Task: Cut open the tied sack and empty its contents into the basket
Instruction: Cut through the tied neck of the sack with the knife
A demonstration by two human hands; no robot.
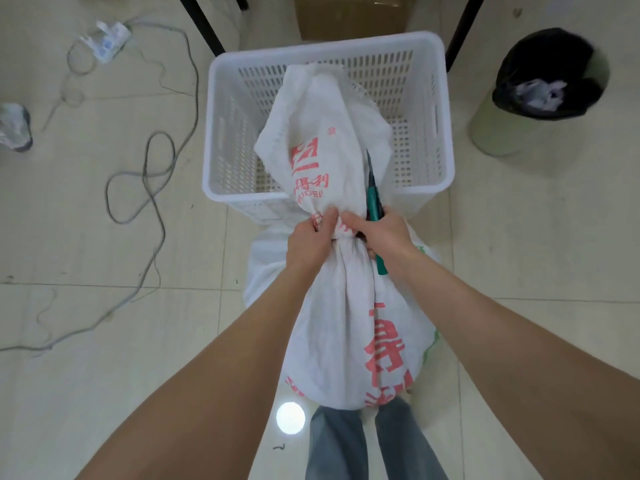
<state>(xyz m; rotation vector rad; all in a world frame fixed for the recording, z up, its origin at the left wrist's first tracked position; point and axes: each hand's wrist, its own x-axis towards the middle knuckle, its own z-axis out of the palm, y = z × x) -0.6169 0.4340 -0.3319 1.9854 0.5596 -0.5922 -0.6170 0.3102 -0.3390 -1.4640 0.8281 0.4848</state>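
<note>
– Both of your hands meet at the tied neck of the white woven sack (341,317), the one printed in red.
– Right, and that sack stands upright on the pale tiled floor (519,237) just in front of your grey-blue jeans (341,445), its bulging body between your forearms.
– Your left hand (310,239) is curled round the gathered cloth at the tie, gripping it from the left.
– Your right hand (386,233) is closed round a green-handled cutting tool with a dark blade (372,181). The blade points away from you and lies along the right side of the sack's loose top. The handle's end sticks out below your palm, against the sack's body.
– Your right fingers also touch the neck, close beside your left thumb. Whether they hold cloth as well as the tool, I cannot tell.
– Just under your hands the neck is cinched tight. Above them the slack top flops forward over the near rim of the white perforated plastic basket (433,140) and hangs partly inside it.
– The basket sits just beyond the sack, touching or nearly touching it.
– To your far right stands a round bin with a black liner (498,129), well apart from the basket.
– To your left, grey cables (148,154) loop across the tiles toward a white power strip (105,43), and a brown cardboard box (349,19) sits behind the basket.
</note>
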